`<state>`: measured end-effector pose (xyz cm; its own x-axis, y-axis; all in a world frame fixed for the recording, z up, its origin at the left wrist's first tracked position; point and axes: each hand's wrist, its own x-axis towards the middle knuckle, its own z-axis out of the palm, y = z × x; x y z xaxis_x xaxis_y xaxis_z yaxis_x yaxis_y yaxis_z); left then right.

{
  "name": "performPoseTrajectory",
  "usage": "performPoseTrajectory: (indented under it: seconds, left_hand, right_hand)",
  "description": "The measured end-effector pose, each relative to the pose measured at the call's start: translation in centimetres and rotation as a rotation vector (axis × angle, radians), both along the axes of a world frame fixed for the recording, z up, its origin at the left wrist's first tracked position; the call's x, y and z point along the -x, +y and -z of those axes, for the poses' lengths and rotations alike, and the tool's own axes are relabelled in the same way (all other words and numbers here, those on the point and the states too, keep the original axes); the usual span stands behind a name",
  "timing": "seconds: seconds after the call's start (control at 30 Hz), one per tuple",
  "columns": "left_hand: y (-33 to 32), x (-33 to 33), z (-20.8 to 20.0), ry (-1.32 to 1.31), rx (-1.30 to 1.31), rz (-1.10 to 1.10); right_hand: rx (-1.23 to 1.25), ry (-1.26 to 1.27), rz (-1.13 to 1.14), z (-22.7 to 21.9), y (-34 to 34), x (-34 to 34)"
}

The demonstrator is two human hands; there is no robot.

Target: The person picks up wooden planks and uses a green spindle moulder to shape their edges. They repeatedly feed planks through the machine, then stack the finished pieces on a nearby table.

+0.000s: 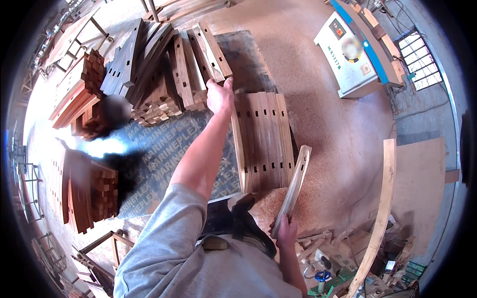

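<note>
My left hand (220,95) reaches far forward and grips the near end of a slotted wooden board (212,53), its thumb and fingers at that end. The board lies on a pile of similar boards, beside other brown slotted boards (182,74). My right hand (286,231) is low on the right, closed around the lower end of a narrow wooden piece (295,186). That piece is tilted, with a slot near its upper end. Just left of it stands a neat stack of slotted boards (264,134) laid side by side.
Reddish wood stacks (79,188) stand at left, with dark boards (124,62) farther back. Printed sheet material (164,149) covers the floor between. A white and blue machine (348,54) is at the far right. A long plank (380,213) leans near offcuts (343,248) at lower right.
</note>
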<state>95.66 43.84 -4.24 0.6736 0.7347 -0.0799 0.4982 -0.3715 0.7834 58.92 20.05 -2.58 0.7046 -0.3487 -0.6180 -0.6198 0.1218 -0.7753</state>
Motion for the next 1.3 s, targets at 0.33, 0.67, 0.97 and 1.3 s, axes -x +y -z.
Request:
performPoseTrajectory:
  seconds: [0.33,0.67,0.97,1.3]
  left_hand:
    - [1.2,-0.4,0.4,0.008,0.024,-0.023]
    - [-0.1,14.4,0.1,-0.244,1.637,0.122]
    - [0.8,15.4,0.9,-0.401,2.014,0.297]
    - [0.5,16.3,0.7,-0.398,2.068,0.272]
  right_hand:
    - [-0.052,0.010,0.015,0.4,-1.0,0.5]
    - [-0.033,0.057,0.006,-1.2,-0.9,-0.7]
    - [-0.068,-0.047,-0.073,-0.5,-0.7,-0.3]
    - [-0.037,-0.019,-0.081,-0.6,-0.7,0.0]
